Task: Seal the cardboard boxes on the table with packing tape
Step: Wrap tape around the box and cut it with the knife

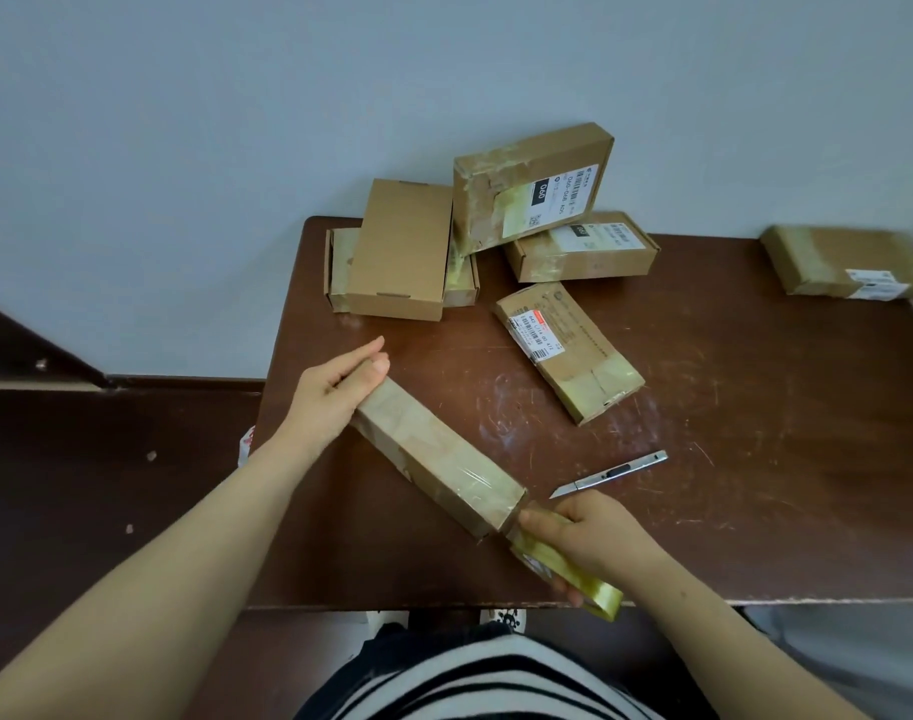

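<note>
A long cardboard box lies diagonally near the front of the brown table, its top covered in shiny tape. My left hand holds its far end, thumb on top and fingers along the side. My right hand grips a roll of yellowish packing tape at the box's near end, where a strip of tape runs from the roll to the box.
A metal utility knife lies just right of the box, blade out. Several other cardboard boxes sit at the back, two stacked pairs, a flat one in the middle, another far right. The wall rises behind.
</note>
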The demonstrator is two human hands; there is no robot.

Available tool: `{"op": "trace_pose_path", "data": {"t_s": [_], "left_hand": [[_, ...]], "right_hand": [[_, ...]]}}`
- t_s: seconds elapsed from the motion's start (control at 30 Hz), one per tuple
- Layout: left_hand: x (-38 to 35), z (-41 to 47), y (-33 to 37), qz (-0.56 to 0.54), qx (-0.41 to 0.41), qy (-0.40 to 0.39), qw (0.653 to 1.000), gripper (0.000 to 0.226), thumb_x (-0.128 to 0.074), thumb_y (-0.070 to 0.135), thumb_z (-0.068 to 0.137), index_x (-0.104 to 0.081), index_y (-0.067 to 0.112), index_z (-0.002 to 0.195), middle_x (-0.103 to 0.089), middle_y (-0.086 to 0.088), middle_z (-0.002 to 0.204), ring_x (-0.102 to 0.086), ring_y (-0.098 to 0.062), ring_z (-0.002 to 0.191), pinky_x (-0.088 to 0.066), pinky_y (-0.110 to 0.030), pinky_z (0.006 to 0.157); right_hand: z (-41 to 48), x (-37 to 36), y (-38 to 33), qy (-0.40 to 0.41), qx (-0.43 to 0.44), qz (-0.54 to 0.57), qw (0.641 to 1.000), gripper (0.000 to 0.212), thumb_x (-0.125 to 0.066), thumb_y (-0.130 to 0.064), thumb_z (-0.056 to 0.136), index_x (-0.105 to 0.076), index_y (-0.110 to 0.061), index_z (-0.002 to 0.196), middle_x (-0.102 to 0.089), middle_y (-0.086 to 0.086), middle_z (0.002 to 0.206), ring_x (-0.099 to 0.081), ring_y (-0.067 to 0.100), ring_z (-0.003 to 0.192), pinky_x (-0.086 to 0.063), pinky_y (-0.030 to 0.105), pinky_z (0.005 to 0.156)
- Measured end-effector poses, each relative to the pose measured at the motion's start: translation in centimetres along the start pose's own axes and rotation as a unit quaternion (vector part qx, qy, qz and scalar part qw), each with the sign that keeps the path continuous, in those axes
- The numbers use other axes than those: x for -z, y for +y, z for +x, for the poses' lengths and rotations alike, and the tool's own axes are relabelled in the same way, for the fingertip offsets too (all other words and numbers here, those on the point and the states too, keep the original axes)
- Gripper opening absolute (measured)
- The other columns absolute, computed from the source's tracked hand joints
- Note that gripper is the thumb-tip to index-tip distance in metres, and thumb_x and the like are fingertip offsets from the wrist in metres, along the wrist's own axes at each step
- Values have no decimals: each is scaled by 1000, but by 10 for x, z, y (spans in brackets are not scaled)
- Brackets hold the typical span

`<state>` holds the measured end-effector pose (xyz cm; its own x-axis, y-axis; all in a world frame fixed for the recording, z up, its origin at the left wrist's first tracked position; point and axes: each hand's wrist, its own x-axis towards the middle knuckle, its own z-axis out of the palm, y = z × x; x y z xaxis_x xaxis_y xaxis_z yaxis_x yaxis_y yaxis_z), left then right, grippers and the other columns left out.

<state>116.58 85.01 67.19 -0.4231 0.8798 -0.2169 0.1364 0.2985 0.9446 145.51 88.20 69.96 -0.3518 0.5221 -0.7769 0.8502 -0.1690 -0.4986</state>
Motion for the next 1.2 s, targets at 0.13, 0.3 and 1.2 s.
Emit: {"op": "trace_pose_path", "data": {"t_s": [0.13, 0.3, 1.2], "left_hand": [[-8, 0, 12, 421, -221, 13, 879, 40, -52, 15, 96, -51, 20, 136, -52, -1, 139, -41, -19, 134, -13, -37, 117], [-50, -25, 11, 549, -116, 9, 828, 68, -17, 64, 93, -34, 25, 146, -30, -6, 154, -6, -25, 147, 9, -39, 117], [-112, -80, 5, 526, -402, -81, 745, 40, -41, 38, 96, -67, 21, 121, -66, 3, 122, -56, -19, 121, -37, -40, 110]], "right_hand": [[1, -3, 0, 9, -1, 16, 1000, 44, -56, -49, 91, -58, -6, 83, -68, 7, 55, -58, 20, 40, -54, 32, 54], [1, -7, 0, 18, 12, 7, 1000, 43, -53, -50, 92, -55, -9, 79, -67, 5, 54, -58, 18, 40, -54, 31, 56], [11, -16, 16, 55, 58, 14, 997, 35, -49, -36, 95, -61, -7, 78, -66, 6, 55, -62, 15, 47, -52, 29, 52]]}}
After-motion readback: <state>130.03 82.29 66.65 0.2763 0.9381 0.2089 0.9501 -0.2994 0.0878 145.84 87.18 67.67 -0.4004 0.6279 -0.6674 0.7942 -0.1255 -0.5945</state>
